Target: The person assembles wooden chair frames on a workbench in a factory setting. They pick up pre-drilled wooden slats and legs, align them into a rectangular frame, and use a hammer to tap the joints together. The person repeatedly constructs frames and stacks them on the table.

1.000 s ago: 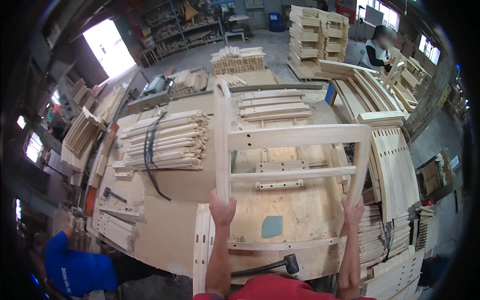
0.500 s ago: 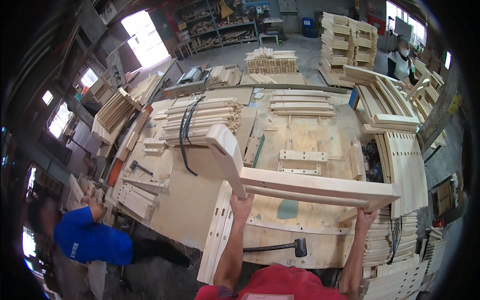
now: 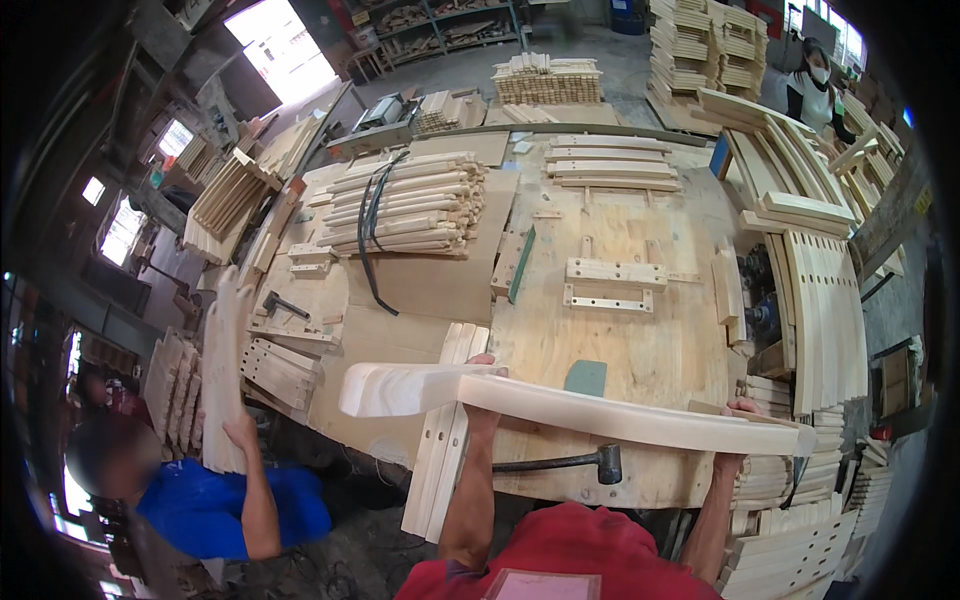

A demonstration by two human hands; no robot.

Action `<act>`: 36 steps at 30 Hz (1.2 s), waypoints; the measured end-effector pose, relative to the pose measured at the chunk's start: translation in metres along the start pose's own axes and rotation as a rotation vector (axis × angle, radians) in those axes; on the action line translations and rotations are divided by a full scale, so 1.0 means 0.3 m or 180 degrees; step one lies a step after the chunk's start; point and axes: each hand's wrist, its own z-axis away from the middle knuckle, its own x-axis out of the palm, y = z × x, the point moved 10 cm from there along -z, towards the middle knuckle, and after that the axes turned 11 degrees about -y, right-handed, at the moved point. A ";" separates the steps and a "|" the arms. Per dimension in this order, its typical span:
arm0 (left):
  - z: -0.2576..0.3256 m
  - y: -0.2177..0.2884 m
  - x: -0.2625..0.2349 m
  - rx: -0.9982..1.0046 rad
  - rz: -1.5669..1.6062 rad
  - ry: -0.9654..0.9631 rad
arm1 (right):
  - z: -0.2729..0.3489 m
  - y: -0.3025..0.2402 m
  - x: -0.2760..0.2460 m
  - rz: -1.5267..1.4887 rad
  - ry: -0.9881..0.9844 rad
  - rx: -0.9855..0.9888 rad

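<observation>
A pale wooden frame [image 3: 610,412] is held in front of me above the bench, with a long rail and a broad, rounded end piece [image 3: 400,388] on its left. My left hand [image 3: 483,416] is closed round the joint of rail and end piece. Near the other end of the rail, my right hand [image 3: 742,408] grips the frame, its palm partly hidden by the wood. Below the rail, a black-headed hammer [image 3: 607,464] lies on the bench. Slotted wooden slats [image 3: 436,460] rest beside my left forearm.
On the workbench [image 3: 600,345] lie a strapped bundle of wooden bars [image 3: 410,205], a drilled wooden jig [image 3: 612,272] and a green piece [image 3: 586,378]. Drilled boards [image 3: 828,310] are stacked right. A co-worker in blue [image 3: 235,510] holds wooden pieces [image 3: 224,380] at left; another person [image 3: 815,90] stands far right.
The wooden frame has tipped over and come lower and nearer, its end piece now pointing left. My hands still hold it. The co-worker in blue has turned and now holds up wooden pieces.
</observation>
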 end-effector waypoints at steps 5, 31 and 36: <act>-0.049 -0.064 -0.009 -0.0360 0.0955 -0.0290 | -0.003 0.147 0.028 0.0322 -0.0440 0.0093; -0.069 0.322 0.603 0.0267 -0.1576 -0.1536 | -1.612 0.018 -0.322 -0.3346 0.1409 0.0912; 0.074 0.101 0.262 -0.1414 -0.2128 -0.1258 | -1.760 0.244 -0.187 -0.3137 0.2116 0.1700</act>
